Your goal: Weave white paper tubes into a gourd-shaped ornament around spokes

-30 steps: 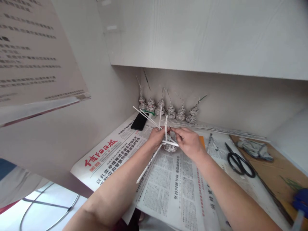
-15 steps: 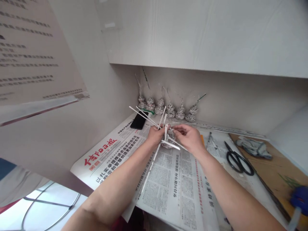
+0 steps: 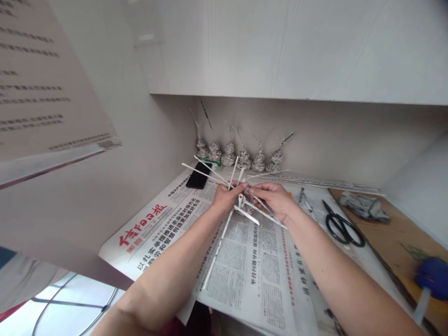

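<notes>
A small piece woven from rolled newspaper (image 3: 245,210) is held up over the spread newspaper, with several pale paper tubes sticking out around it. My left hand (image 3: 226,196) is closed on its left side, thumb and fingers pinching near the top between the tubes. Opposite it, my right hand (image 3: 271,198) pinches a paper tube (image 3: 259,200) close to my left fingertips. Much of the woven body is hidden behind the tubes and fingers.
Several gourd-shaped woven paper pieces (image 3: 244,159) line the back wall. A black phone (image 3: 199,175) lies left on the newspaper (image 3: 241,275). At right are black scissors (image 3: 342,227), a crumpled cloth (image 3: 364,206) on cardboard (image 3: 392,242), and a blue object (image 3: 432,278). A panel overhangs the back.
My right hand has turned slightly and now pinches closer to my left fingertips. The paper tubes have shifted, and another one now slants down to the right. The view has moved a little.
</notes>
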`<state>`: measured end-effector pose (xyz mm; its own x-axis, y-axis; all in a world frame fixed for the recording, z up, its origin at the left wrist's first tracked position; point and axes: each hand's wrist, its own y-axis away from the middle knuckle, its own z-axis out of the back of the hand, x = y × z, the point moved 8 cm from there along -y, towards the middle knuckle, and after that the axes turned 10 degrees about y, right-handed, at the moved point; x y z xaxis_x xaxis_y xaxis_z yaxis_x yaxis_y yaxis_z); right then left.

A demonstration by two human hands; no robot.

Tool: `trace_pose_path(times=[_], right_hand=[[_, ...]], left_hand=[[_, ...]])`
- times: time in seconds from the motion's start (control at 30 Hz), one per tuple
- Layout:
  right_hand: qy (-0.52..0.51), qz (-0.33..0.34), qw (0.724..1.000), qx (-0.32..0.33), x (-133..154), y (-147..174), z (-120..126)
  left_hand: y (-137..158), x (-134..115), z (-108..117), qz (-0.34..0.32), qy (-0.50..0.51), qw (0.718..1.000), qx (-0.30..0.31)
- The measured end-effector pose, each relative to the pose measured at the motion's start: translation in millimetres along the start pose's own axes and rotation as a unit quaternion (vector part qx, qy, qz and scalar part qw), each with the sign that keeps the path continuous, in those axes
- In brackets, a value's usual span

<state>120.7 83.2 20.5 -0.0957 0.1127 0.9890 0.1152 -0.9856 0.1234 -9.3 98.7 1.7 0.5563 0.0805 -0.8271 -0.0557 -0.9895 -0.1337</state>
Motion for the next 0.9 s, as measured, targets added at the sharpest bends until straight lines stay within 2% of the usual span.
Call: trace_pose_path(times=[0.17,0.33,0.57,0.9], right_hand=[[0.055,0.052,0.996,-0.044,4.9,-2.0,4.7],[0.18,0.165,0.964,-0.105,17.4,-3.0,12.0],[0.211,0.167,0.955,-0.124,20.9,-0.6,16.0],[0.236,0.204,0.936,-0.164,32.8,9.9,13.2]], left_hand=[[1.2,-1.7,-0.2,0.007,0.007,1.0,-0.019],[-0.7,-2.3,4.7,0.003,-0.008,0.999,-0.037],[-2.6,-0.9,7.4,0.007,-0.013,0.999,-0.034],[-0.8,-4.1,2.4,0.001,-0.038,0.999,-0.017]])
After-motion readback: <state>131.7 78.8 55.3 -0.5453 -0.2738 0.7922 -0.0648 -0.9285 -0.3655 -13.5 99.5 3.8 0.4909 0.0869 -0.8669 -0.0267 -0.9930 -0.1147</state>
